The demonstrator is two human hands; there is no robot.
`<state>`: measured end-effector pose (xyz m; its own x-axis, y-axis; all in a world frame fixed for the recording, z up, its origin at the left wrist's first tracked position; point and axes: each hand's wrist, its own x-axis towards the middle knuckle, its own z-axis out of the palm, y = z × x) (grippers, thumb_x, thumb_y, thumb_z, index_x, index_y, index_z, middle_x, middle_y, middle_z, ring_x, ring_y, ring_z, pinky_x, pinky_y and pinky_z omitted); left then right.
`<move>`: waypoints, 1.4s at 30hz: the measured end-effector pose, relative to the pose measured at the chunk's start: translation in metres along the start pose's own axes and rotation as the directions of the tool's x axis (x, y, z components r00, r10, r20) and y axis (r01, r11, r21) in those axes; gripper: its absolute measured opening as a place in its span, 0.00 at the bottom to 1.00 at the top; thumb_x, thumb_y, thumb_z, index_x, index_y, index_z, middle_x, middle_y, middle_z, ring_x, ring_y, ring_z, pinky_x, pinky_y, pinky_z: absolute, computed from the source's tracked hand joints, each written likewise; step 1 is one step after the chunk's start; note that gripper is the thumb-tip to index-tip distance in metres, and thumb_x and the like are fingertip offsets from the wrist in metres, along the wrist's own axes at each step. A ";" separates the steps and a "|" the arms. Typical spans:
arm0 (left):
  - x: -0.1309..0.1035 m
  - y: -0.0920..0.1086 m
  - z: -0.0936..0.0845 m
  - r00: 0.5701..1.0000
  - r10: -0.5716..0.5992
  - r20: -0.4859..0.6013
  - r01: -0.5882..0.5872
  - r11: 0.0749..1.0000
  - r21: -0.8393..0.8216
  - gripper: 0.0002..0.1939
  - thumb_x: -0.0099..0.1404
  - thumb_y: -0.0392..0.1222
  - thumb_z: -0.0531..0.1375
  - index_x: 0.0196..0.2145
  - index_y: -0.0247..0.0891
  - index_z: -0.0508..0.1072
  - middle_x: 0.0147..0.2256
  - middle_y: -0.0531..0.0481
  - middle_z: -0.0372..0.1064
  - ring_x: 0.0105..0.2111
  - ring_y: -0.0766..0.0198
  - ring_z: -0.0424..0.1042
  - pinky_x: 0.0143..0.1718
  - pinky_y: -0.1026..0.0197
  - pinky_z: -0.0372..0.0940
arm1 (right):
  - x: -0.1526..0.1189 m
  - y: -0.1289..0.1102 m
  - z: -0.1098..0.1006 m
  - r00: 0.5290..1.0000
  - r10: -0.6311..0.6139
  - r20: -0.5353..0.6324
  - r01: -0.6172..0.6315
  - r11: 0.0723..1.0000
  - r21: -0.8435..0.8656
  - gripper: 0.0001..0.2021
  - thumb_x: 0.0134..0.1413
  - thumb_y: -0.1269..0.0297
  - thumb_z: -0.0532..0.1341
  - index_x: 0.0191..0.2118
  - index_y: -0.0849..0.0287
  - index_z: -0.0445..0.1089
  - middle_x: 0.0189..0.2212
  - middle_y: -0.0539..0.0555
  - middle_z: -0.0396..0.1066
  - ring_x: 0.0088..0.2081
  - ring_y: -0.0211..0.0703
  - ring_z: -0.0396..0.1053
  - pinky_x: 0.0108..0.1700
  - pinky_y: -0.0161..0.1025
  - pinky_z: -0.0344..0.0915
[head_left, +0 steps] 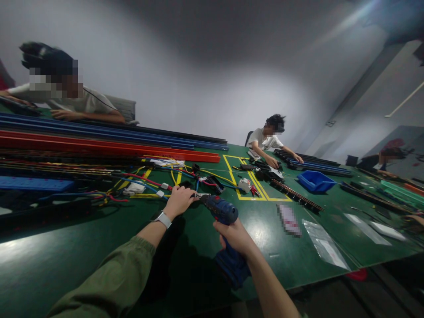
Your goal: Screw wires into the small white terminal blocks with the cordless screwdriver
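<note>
My right hand [236,238] is wrapped round the grip of a blue cordless drill [223,210]. The drill's nose points left and away from me, close to the fingertips of my left hand [179,201]. Those fingers are closed and pressed down at the wires, and what lies under them is hidden. Around my left hand run yellow, red and blue wires [152,182] with a small white connector [160,193]. Just beyond the drill's nose lies a black part [214,184]. A white block with red tips [245,185] sits farther right.
Long red [109,145] and blue rails [142,135] lie across the back left of the green table [195,260]. A blue bin [316,182] and clear plastic bags [323,243] are on the right. Other people [265,139] work at the table's far side.
</note>
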<state>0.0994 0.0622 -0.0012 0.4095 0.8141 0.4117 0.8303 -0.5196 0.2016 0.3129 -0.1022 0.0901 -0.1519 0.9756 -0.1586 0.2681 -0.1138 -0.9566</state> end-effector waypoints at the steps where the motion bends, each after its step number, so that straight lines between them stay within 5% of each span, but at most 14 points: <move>1: 0.000 0.000 -0.001 1.000 0.001 0.001 -0.001 1.000 -0.002 0.18 0.67 0.56 0.52 0.47 0.49 0.74 0.39 0.45 0.74 0.43 0.52 0.66 0.48 0.47 0.49 | 0.000 0.000 0.000 1.000 0.008 -0.001 -0.008 1.000 -0.005 0.14 0.51 0.58 0.60 0.42 0.59 0.62 0.14 0.40 0.59 0.13 0.35 0.61 0.17 0.31 0.55; 42: -0.002 -0.001 0.001 0.999 0.026 -0.021 -0.026 1.000 -0.003 0.15 0.68 0.53 0.53 0.47 0.50 0.74 0.41 0.47 0.74 0.43 0.53 0.66 0.48 0.48 0.49 | 0.000 -0.001 0.000 0.999 0.023 0.027 -0.023 1.000 0.009 0.15 0.52 0.58 0.60 0.44 0.60 0.63 0.12 0.39 0.59 0.13 0.35 0.60 0.18 0.32 0.55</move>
<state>0.0981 0.0617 -0.0033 0.4229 0.7946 0.4357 0.8181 -0.5415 0.1936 0.3127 -0.1025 0.0915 -0.1716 0.9672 -0.1872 0.2630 -0.1381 -0.9548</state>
